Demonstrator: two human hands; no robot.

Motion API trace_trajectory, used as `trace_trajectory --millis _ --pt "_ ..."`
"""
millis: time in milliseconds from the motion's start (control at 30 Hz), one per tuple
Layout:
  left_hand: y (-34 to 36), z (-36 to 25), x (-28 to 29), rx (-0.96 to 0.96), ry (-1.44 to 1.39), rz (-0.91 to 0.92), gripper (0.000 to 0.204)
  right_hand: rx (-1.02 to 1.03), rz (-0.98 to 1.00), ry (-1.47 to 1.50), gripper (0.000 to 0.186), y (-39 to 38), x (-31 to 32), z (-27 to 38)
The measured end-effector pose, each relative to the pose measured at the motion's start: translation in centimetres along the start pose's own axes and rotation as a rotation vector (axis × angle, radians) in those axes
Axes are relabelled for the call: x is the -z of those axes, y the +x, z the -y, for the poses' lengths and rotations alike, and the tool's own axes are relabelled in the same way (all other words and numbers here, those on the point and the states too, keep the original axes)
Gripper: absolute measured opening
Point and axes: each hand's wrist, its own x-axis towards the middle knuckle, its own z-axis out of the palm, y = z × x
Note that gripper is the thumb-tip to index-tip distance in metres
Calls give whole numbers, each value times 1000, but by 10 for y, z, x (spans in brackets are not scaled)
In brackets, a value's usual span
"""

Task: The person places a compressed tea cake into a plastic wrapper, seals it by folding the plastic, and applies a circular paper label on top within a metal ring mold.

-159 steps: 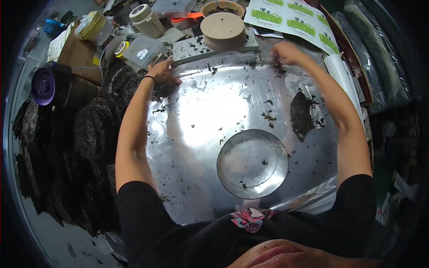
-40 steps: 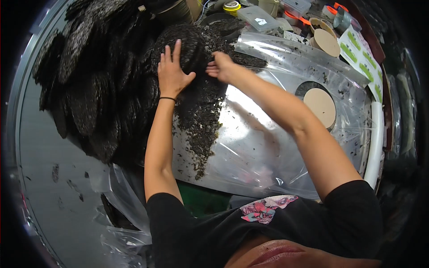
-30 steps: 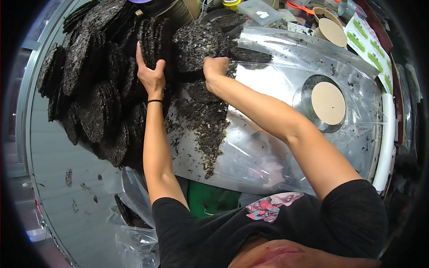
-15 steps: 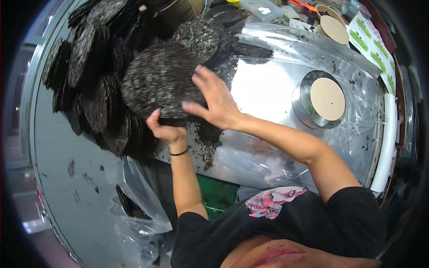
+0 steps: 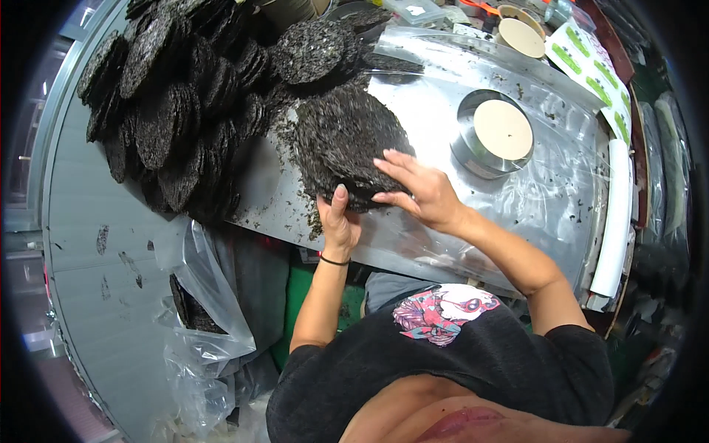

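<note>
A thick, round stack of dried seaweed sheets (image 5: pixel 347 136), dark brown-black and rough, is between my hands over the metal table. My left hand (image 5: pixel 341 225) grips its near edge, thumb up against the side and the other fingers mostly hidden beneath. At the right edge, my right hand (image 5: pixel 425 192) presses its fingers on the top face, with the thumb lower along the rim. Right of my hands stands a shallow metal ring mould (image 5: pixel 464 151) with a beige round disc (image 5: pixel 504 130) in its top, on clear plastic film (image 5: pixel 569 184).
A big heap of similar seaweed rounds (image 5: pixel 166 111) fills the left side. Another seaweed stack (image 5: pixel 310 50) lies behind. A second beige disc (image 5: pixel 522 37), a green-printed label sheet (image 5: pixel 583 63) and a white roll (image 5: pixel 611 221) line the right. A plastic bag (image 5: pixel 214 288) hangs at lower left.
The seaweed stack has come rightward, away from the heap, with my left hand gripping it. My right hand has moved right and down and now rests on its right edge.
</note>
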Motion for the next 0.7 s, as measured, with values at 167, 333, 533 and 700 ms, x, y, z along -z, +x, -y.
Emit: trace_trajectory --millis 167,333,533,700 --pt "-28 26 14 113 49 -164 49 98 -4 -273 67 -47 -5 4" --pt "-34 -10 9 259 -214 -395 52 -439 -832 -107 36 -16 82 -16" --pt "-28 -1 10 334 -265 -358 53 -946 -474 -752 77 -96 146 -168" --pt "-12 5 -2 447 -350 -298 51 -333 254 -480 76 -20 156 -180"
